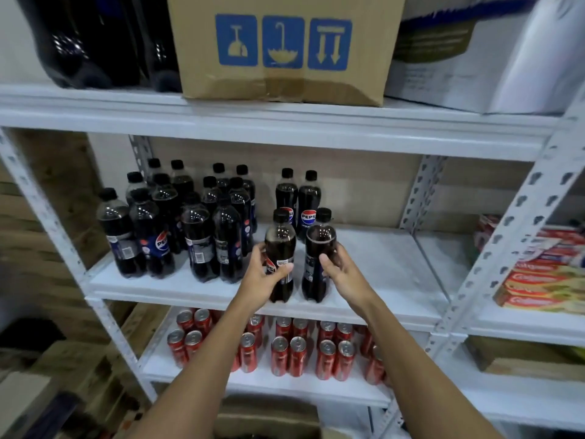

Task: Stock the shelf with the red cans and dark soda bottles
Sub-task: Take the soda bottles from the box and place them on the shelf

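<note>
Two dark soda bottles go down together on the middle shelf (364,264), one per hand, lined up in front of the standing pair at the back to build a neat column. Left hand (264,277) wraps its bottle (280,248) at the label; right hand (340,267) curls fingers (326,261) around the neighbouring bottle (318,248). Red cans (285,353) already fill the shelf below.
</note>
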